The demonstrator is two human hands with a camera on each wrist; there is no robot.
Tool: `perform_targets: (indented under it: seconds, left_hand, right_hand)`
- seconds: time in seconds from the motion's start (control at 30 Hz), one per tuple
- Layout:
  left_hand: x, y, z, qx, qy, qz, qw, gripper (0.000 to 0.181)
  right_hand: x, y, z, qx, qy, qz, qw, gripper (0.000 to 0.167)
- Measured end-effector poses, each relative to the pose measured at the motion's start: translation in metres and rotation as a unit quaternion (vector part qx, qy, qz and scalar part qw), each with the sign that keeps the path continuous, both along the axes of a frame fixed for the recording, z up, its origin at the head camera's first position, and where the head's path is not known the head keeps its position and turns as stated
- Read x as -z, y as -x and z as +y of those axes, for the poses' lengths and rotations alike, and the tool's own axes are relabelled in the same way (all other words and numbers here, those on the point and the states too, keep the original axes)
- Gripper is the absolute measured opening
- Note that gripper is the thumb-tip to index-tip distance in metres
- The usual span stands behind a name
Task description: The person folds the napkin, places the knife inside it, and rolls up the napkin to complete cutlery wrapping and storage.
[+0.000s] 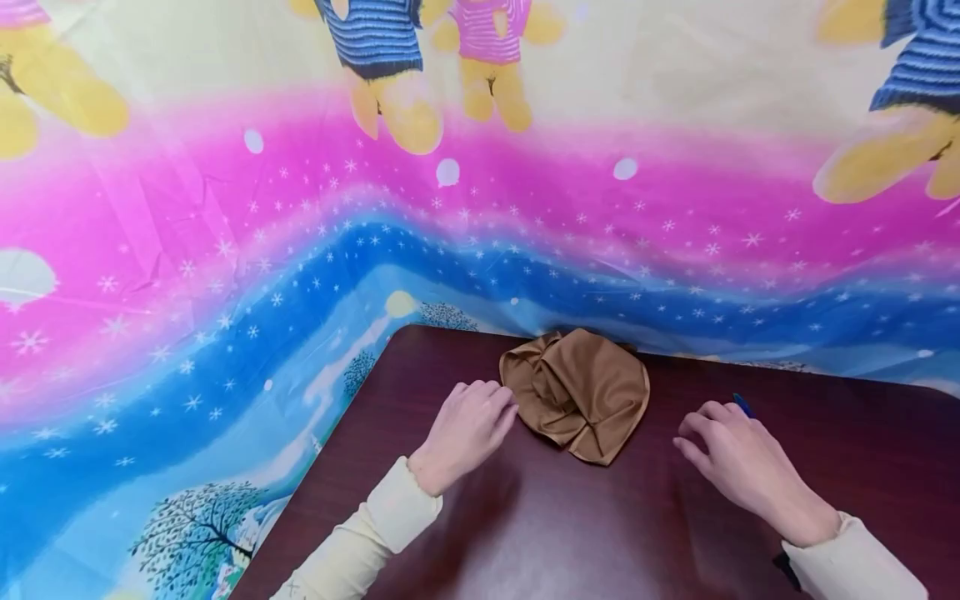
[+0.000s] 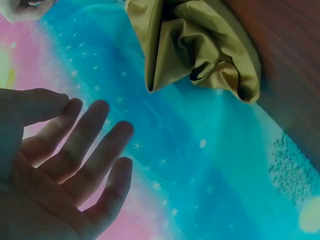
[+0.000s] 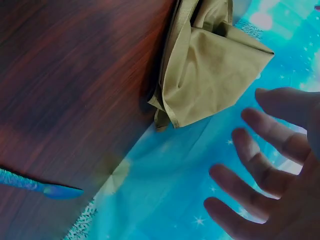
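In the head view, the bare right hand point(image 1: 748, 465) covers all but the tip of a slim, glossy blue rod-like object point(image 1: 742, 406), whose other end the right wrist view cuts off at eight o'clock. The crumpled, satiny brown cloth point(image 1: 600, 375) runs past the top edge of both wrist views near twelve o'clock; at four o'clock in the head view, a small black piece point(image 1: 785, 571) beside the cream fabric sleeve point(image 1: 855, 558) shows too little to identify.
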State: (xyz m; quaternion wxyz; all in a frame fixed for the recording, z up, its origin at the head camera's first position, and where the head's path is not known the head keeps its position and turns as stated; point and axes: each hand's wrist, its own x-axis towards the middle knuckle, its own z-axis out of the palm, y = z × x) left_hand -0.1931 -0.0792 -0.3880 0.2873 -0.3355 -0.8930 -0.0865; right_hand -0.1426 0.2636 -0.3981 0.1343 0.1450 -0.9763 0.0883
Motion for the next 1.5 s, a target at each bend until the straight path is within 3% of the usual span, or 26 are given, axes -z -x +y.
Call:
perform_targets:
  seconds: [0.07,0.37,0.5,0.6,0.73,0.93,1.1,1.2,1.33,1.5]
  left_hand:
    - [0.002,0.002,0.001,0.003,0.001,-0.013,0.9999,0.008]
    - [0.022,0.011,0.005,0.033,0.024,-0.116,0.9924,0.006]
    - [0.030,0.012,0.009,0.069,0.059,-0.181,0.9793,0.007]
    - [0.036,0.013,0.013,0.095,0.104,-0.212,0.9670,0.014]
    - [0.042,0.012,0.022,0.116,0.146,-0.219,0.9579,0.019]
    - [0.053,0.014,0.033,0.121,0.157,-0.219,0.9554,0.024]
    - [0.060,0.014,0.041,0.109,0.181,-0.220,0.9524,0.028]
    - [0.064,0.013,0.047,0.098,0.199,-0.226,0.9485,0.027]
    - [0.067,0.012,0.052,0.081,0.216,-0.233,0.9446,0.023]
    - [0.070,0.014,0.056,0.072,0.229,-0.232,0.9427,0.023]
  right_hand:
    - [0.002,0.001,-0.001,0.003,0.004,-0.017,0.9998,0.006]
    - [0.015,0.007,-0.011,-0.017,0.039,-0.066,0.9969,0.006]
    - [0.026,0.010,-0.018,-0.064,0.044,-0.088,0.9931,0.009]
    - [0.035,0.012,-0.025,-0.105,0.041,-0.105,0.9881,0.012]
    - [0.044,0.016,-0.036,-0.131,0.041,-0.124,0.9826,0.012]
    - [0.052,0.019,-0.049,-0.135,0.041,-0.137,0.9804,0.010]
    - [0.056,0.019,-0.056,-0.139,0.035,-0.132,0.9808,0.011]
    - [0.059,0.019,-0.059,-0.161,0.034,-0.130,0.9778,0.009]
    - [0.062,0.020,-0.061,-0.180,0.036,-0.150,0.9714,0.008]
    - [0.062,0.021,-0.061,-0.175,0.031,-0.172,0.9688,0.011]
